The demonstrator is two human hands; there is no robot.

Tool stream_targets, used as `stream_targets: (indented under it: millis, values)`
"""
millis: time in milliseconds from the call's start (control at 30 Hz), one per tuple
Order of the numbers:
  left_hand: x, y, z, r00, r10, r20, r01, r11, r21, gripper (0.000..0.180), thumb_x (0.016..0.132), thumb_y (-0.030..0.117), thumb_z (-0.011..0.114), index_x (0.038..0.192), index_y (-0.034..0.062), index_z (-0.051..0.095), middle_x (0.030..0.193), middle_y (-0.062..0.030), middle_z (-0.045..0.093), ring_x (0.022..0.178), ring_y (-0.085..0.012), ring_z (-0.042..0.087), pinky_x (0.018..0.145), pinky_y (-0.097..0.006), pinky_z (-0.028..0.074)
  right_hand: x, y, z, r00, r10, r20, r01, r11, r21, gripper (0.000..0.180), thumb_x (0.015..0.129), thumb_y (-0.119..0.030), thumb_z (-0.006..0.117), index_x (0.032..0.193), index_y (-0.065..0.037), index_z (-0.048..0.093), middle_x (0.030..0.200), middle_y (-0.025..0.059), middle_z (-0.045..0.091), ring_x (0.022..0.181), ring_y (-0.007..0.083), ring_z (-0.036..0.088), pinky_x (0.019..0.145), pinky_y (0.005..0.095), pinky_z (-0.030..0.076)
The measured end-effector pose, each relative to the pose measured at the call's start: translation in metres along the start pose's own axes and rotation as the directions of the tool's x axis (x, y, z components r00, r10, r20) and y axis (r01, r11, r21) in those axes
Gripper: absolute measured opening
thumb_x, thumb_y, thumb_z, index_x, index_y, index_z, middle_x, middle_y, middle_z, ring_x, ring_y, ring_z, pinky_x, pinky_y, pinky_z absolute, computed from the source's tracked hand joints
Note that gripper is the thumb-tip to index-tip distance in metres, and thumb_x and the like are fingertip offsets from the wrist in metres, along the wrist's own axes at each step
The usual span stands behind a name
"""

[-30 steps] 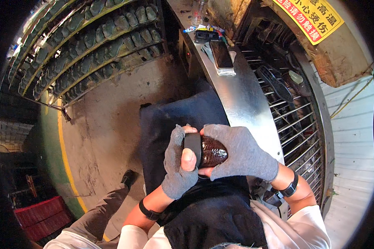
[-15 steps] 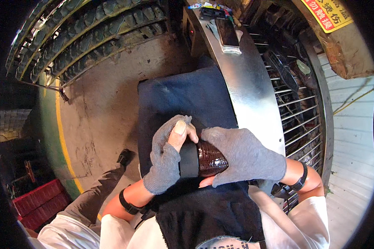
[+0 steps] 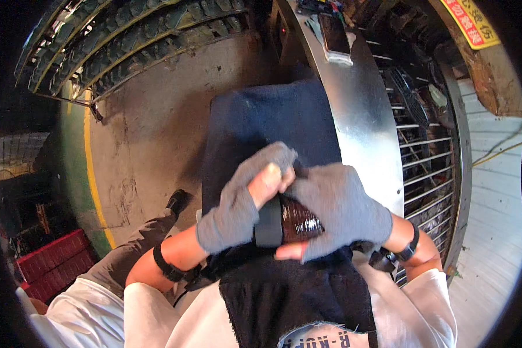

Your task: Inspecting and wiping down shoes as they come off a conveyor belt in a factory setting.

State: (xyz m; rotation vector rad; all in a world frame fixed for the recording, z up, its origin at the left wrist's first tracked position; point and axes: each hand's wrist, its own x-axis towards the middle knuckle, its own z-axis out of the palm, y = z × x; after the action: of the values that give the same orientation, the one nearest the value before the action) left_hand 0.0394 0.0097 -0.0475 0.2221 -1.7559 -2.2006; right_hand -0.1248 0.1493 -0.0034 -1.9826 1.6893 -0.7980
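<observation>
Compared with a second earlier, both gloved hands had dropped closer to the lap, the left hand [image 3: 238, 206] and right hand [image 3: 336, 211] clenched around the glossy dark-brown piece [image 3: 298, 220] with its black band [image 3: 268, 223], above the dark blue cloth [image 3: 267, 122].

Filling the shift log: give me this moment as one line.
left hand: gripping dark band | right hand: cupping glossy brown piece | under: dark cloth | beside: metal panel
</observation>
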Motion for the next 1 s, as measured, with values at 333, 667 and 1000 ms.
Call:
stream_targets:
  millis: [333,667,1000]
  values:
    - [0.019,0.004,-0.016,0.887,0.443,-0.129,-0.413,0.887,0.205,0.042,0.114,0.038,0.048,0.123,-0.0012,0.06,0.106,-0.0057,0.059,0.102,-0.0156,0.052,0.099,-0.034,0.043,0.028,0.001,-0.006,0.8,0.559,-0.219,-0.039,0.414,0.91,0.064,0.104,-0.061,0.055,0.089,-0.003,0.075,0.08,0.0106,0.074,0.082,0.0199,0.07,0.079,0.0366,0.054]
    - [0.035,-0.078,-0.029,0.926,-0.376,-0.038,0.236,0.653,-0.72,0.086,0.096,0.083,0.052,0.132,0.006,0.062,0.105,-0.0083,0.074,0.09,-0.0199,0.075,0.076,-0.036,0.065,0.03,-0.01,0.098,0.77,-0.604,0.207,0.557,0.794,0.244,0.07,0.093,-0.071,0.059,0.075,-0.005,0.074,0.078,0.0149,0.065,0.08,0.0344,0.062,0.083,0.0445,0.052]
    - [0.036,-0.064,-0.014,0.962,-0.273,-0.007,0.18,0.654,-0.735,0.091,0.09,0.089,0.052,0.129,0.0069,0.059,0.101,-0.0098,0.066,0.097,-0.024,0.065,0.083,-0.037,0.059,-0.041,0.04,0.043,0.838,0.512,0.188,-0.432,0.413,0.802,0.041,0.106,-0.046,0.065,0.119,-0.007,0.061,0.098,0.0001,0.053,0.086,0.0104,0.054,0.077,0.0286,0.049]
